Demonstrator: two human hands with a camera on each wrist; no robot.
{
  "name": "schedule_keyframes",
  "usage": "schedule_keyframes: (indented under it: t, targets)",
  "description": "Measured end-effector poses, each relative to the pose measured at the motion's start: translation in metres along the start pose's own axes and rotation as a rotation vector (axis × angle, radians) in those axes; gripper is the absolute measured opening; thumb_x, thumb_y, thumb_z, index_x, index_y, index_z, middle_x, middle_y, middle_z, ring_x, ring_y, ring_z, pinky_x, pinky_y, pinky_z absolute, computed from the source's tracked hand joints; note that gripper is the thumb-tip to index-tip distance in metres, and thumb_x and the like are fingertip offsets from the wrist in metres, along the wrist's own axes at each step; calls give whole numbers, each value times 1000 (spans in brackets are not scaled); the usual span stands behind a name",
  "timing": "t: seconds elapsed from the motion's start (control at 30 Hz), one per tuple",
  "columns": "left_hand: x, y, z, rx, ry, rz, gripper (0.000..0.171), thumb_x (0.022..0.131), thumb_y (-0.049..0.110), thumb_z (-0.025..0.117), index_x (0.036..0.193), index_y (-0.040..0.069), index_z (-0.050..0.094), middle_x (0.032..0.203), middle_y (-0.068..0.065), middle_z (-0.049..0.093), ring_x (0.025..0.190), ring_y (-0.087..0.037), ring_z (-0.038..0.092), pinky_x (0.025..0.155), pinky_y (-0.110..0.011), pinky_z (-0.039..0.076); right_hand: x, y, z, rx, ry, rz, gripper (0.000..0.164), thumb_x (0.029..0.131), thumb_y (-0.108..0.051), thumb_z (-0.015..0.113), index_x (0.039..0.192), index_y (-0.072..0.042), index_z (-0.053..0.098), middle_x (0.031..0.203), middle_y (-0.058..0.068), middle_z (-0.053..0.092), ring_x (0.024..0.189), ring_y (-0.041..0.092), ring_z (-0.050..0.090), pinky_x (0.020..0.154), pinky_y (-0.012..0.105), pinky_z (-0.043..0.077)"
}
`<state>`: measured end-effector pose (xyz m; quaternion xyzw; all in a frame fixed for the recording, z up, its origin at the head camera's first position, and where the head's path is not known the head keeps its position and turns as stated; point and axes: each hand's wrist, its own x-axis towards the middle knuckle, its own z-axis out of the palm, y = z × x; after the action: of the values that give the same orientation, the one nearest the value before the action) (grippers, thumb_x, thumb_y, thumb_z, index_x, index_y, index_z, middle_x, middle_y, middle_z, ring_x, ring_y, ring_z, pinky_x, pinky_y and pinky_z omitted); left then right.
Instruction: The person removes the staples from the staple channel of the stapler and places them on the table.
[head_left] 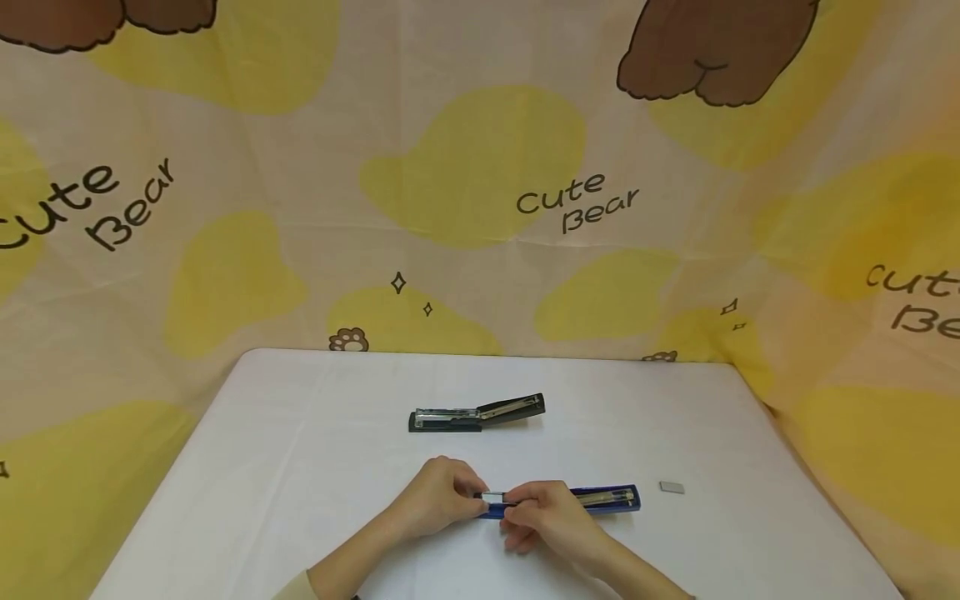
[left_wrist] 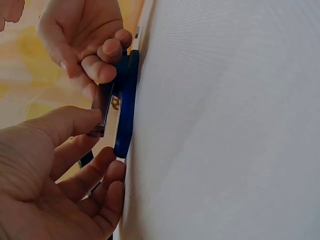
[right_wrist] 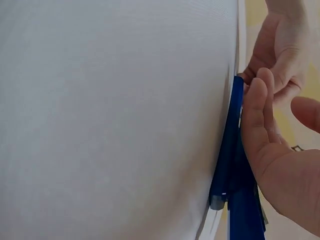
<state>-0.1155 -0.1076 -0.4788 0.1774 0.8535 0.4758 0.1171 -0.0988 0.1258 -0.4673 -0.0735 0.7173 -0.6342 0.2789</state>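
Note:
A blue stapler (head_left: 611,498) lies unfolded on the white table. Its metal staple magazine (left_wrist: 103,100) stands tilted up from the blue base (left_wrist: 127,110). My left hand (head_left: 438,500) pinches the free end of the magazine between thumb and index finger; its other fingers curl beside the base's tip. Over the stapler's middle, my right hand (head_left: 555,521) touches it with extended fingers (right_wrist: 255,115), its thumb (right_wrist: 306,112) held apart. The right hand hides the hinge area in the head view.
Behind the hands lies a black stapler (head_left: 446,422), also unfolded. A small grey strip of staples (head_left: 672,487) sits to the right of the blue stapler. A patterned cloth (head_left: 472,167) hangs behind the white table (head_left: 300,433).

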Motion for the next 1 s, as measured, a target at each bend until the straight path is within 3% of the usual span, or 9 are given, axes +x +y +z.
schedule_keyframes:
  t: [0.33, 0.6, 0.8, 1.0]
  targets:
    - [1, -2, 1, -9, 14, 15, 11, 82, 12, 84, 93, 14, 83, 83, 12, 70, 76, -8, 58, 66, -25, 46, 0, -2, 10, 79, 82, 86, 35, 96, -7, 65, 121, 17, 63, 91, 16, 76, 72, 21, 76, 67, 35, 62]
    - [2, -4, 1, -16, 12, 29, 12, 82, 10, 85, 93, 14, 83, 84, 9, 72, 73, -7, 58, 64, -25, 47, -1, -1, 13, 204, 103, 112, 36, 98, -7, 60, 124, 18, 60, 89, 12, 77, 72, 17, 75, 69, 35, 62]
    - [2, -5, 0, -5, 14, 34, 12, 82, 11, 85, 94, 14, 83, 82, 13, 70, 73, -6, 58, 64, -24, 47, -2, -2, 16, 291, 136, 140, 30, 99, -8, 61, 119, 14, 65, 86, 9, 77, 72, 15, 75, 70, 33, 62]
    - [1, -3, 0, -31, 7, 32, 12, 82, 9, 83, 93, 12, 83, 84, 9, 71, 71, -7, 57, 61, -24, 47, 0, -3, 18, 299, 173, 171, 23, 101, -6, 62, 115, 11, 68, 86, 8, 77, 73, 14, 75, 70, 31, 61]
